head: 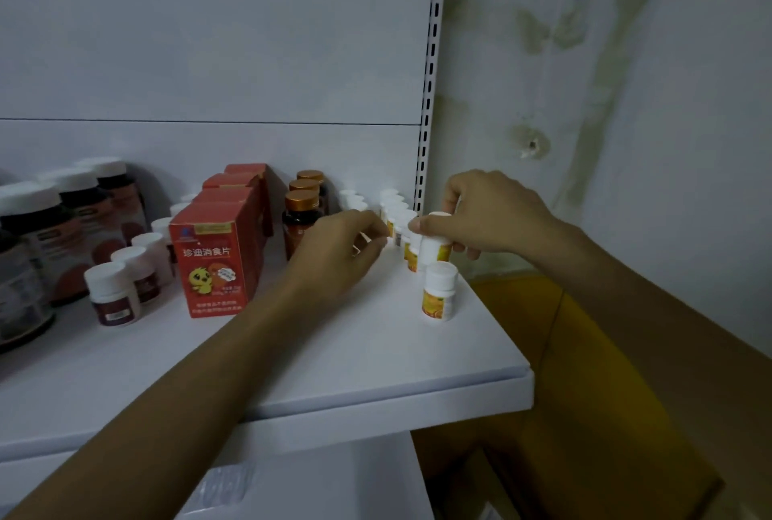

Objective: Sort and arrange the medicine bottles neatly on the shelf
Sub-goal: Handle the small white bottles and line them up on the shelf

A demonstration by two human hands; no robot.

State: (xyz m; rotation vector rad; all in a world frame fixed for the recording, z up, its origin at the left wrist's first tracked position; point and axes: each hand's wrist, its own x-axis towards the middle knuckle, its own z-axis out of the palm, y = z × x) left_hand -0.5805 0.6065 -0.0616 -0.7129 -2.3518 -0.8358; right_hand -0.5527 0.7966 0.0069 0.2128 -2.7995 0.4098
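My right hand (486, 212) grips a small white bottle with an orange-yellow label (434, 246), held upright just above the white shelf (376, 352). It sits at the front of a row of like bottles (397, 206) running toward the back panel. One more of these bottles (439, 292) stands alone nearer the shelf's right front. My left hand (342, 252) hovers with curled fingers next to that row; whatever its fingertips touch is hidden. A second row of white-capped bottles (353, 200) lies behind the left hand.
Amber bottles with gold caps (301, 210) and red boxes (217, 256) stand left of the hands. Small white bottles with dark red labels (115, 294) and large dark jars (29, 252) fill the left. A slotted upright (430, 72) bounds the shelf; a yellow carton (585, 394) sits below right.
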